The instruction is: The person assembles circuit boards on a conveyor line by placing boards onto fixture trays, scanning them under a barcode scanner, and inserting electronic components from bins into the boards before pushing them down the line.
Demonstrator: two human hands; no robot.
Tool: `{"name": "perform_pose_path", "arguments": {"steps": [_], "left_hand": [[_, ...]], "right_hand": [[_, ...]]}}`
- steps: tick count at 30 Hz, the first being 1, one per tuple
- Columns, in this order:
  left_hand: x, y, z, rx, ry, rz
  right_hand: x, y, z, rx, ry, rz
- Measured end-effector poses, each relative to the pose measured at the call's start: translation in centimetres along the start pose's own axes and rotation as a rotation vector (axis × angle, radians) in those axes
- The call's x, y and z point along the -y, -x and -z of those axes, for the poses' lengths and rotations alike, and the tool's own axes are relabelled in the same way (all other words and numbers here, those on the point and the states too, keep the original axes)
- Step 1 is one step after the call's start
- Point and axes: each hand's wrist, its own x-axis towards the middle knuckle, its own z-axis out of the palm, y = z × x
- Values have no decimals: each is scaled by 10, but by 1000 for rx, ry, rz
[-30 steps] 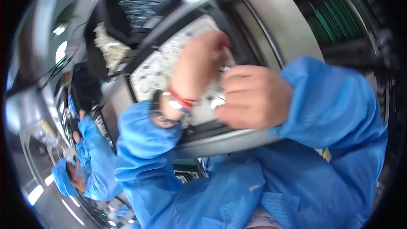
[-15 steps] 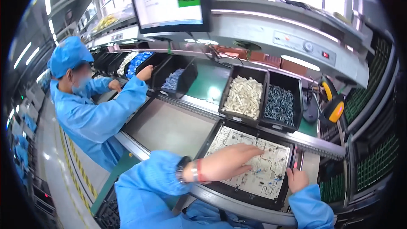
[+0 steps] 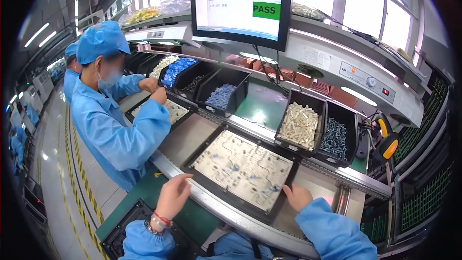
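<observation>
A pale circuit board (image 3: 240, 168) dotted with small parts lies in a black carrier frame (image 3: 275, 210) on the metal conveyor rail in front of me. My left hand (image 3: 172, 196) is raised off the near left side of the frame. Its fingers are loosely bent and apart, holding nothing. At the frame's right edge is my right hand (image 3: 299, 197), thumb stretched out against or very near the rim. The other fingers of this hand are partly hidden, and no held part shows.
Beyond the rail stand black bins of cream-coloured parts (image 3: 299, 125), dark blue-grey parts (image 3: 335, 138) and bluish parts (image 3: 221, 95). A yellow-black scanner (image 3: 385, 139) sits at right. Above hangs a monitor (image 3: 238, 5). A co-worker (image 3: 115, 110) in blue works at left over another board.
The board in its frame has shifted left along the rail. My left hand has come off the board toward the near left; my right hand has followed the frame's right edge. The view has turned.
</observation>
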Motion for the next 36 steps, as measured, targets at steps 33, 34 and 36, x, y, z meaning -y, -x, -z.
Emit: {"name": "perform_pose_path", "arguments": {"steps": [33, 34, 36], "left_hand": [[4, 121, 72, -497, -1002, -461], [-8, 122, 70, -469, -1009, -560], [-33, 136, 67, -449, -1037, -684]], "right_hand": [[31, 10, 6, 6, -582, 261], [38, 16, 11, -7, -599, 318], [53, 29, 21, 31, -593, 495]]}}
